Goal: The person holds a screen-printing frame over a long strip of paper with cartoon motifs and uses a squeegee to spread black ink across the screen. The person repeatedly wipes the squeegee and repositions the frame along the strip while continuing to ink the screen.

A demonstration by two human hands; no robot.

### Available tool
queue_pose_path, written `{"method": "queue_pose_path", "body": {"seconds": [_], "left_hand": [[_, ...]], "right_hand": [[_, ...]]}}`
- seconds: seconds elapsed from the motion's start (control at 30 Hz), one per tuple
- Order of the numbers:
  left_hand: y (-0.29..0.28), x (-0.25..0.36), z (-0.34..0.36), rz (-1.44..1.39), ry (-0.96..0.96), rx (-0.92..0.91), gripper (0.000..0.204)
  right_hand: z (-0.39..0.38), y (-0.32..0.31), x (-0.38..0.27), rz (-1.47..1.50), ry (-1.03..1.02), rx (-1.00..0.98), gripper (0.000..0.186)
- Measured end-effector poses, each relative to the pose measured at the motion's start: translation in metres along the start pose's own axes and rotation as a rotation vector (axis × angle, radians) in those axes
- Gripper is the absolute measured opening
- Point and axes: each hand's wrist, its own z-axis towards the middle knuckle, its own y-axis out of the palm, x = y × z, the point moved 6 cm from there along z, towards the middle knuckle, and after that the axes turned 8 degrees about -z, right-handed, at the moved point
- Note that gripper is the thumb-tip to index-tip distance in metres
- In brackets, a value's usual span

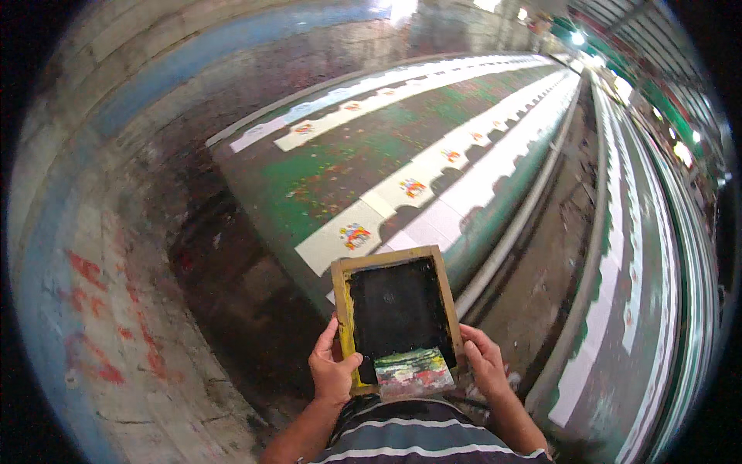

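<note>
Close to my body I hold a wooden-framed printing screen (393, 309) with dark mesh and yellow paint on its left side. My left hand (333, 370) is closed on the lower left side of the frame, thumb over the front. My right hand (484, 357) grips the lower right side. A paint-smeared, flat rectangular piece (415, 372), perhaps a squeegee, lies across the screen's near end. Just past the frame, on a long green table (297, 189), white cloth pieces (332, 241) lie in rows, several bearing a colourful print (355, 236).
A pipe-like rail (519, 234) runs along the table's right edge. Beyond a narrow dirty aisle (533, 271), another long table (583, 340) carries more white pieces. To the left is a stained block wall (131, 309) with red marks and a blue band.
</note>
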Motion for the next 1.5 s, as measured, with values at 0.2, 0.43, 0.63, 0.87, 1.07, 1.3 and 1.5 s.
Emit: {"method": "queue_pose_path", "body": {"seconds": [0.2,0.43,0.63,0.87,1.07,1.3,1.5], "left_hand": [[-0.02,0.001,0.021,0.022,0.018,0.134,0.092],[-0.023,0.008,0.032,0.12,0.127,0.286,0.09],[0.0,0.007,0.032,0.195,0.242,0.455,0.088],[0.061,0.036,0.057,0.317,0.346,0.595,0.081],[0.09,0.1,0.116,0.622,0.65,0.526,0.067],[0.086,0.054,0.091,0.673,0.659,0.641,0.051],[0.066,-0.055,0.033,0.533,0.414,0.698,0.041]], "right_hand": [[0.061,0.026,-0.011,0.015,0.022,-0.165,0.049],[0.117,0.047,-0.008,0.096,0.011,-0.337,0.051],[0.182,0.044,-0.005,0.143,-0.012,-0.538,0.053],[0.259,0.022,-0.026,0.12,-0.057,-0.637,0.053],[0.326,0.021,-0.106,0.167,-0.356,-0.574,0.057],[0.305,0.023,-0.081,0.088,-0.304,-0.674,0.057],[0.251,0.006,0.009,-0.069,0.002,-0.684,0.059]]}}
